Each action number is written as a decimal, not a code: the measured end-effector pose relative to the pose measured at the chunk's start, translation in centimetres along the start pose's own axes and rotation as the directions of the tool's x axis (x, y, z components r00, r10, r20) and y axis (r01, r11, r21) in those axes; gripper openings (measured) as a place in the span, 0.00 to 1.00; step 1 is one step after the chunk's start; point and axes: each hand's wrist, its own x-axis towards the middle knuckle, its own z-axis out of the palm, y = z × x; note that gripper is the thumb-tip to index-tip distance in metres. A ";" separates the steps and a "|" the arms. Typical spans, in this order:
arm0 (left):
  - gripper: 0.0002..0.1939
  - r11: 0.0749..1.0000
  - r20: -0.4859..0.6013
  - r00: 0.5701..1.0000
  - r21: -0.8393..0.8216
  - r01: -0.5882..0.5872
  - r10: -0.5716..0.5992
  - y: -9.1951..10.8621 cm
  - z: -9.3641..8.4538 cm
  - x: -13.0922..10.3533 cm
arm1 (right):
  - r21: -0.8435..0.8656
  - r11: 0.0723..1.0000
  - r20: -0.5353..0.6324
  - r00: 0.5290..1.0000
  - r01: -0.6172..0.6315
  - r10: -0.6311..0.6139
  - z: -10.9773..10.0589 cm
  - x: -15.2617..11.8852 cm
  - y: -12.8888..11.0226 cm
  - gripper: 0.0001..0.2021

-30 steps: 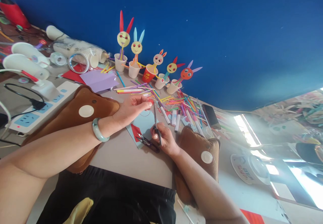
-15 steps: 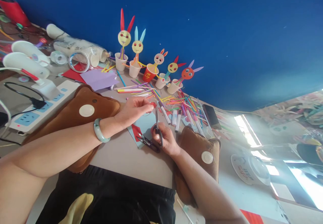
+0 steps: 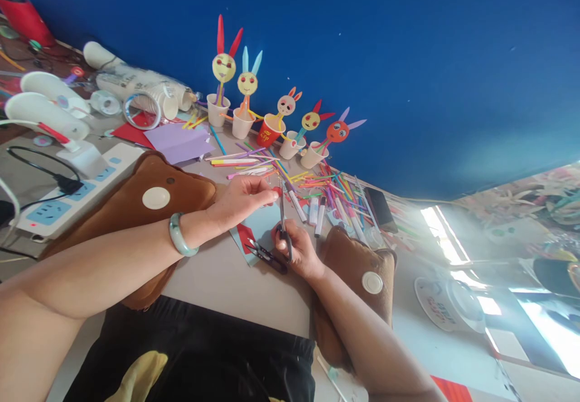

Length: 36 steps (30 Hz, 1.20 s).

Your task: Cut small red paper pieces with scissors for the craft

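My left hand (image 3: 247,199) pinches a small piece of red paper (image 3: 276,191) between thumb and fingertips. In my right hand (image 3: 299,251) is a pair of scissors (image 3: 283,220), its blades pointing up and away from me beside the red piece. Whether the blades touch the paper I cannot make out. Below the hands lie a light blue sheet (image 3: 264,223), a red paper scrap (image 3: 244,237) and small black thread snips (image 3: 265,256).
Several paper cups with rabbit-faced figures (image 3: 247,83) stand along the blue wall. Before them lie scattered coloured sticks (image 3: 335,187) and markers (image 3: 320,216). Brown cushions (image 3: 118,208) flank my arms. A power strip (image 3: 90,190) and purple paper (image 3: 179,142) are at left.
Both hands stay almost in place. The left hand's fingertips and the red paper have shifted very slightly; the scissors look nearly the same.
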 end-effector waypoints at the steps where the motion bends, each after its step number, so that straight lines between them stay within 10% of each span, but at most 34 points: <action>1: 0.11 1.000 0.003 1.000 -0.002 0.001 -0.001 0.0 0.0 0.0 | 0.000 1.000 -0.001 1.000 0.000 0.000 0.0 0.0 0.0 0.32; 36: 0.11 1.000 0.010 1.000 0.005 -0.004 0.003 -0.1 -0.1 0.0 | 0.002 1.000 -0.009 1.000 -0.008 0.008 -0.1 0.0 0.1 0.33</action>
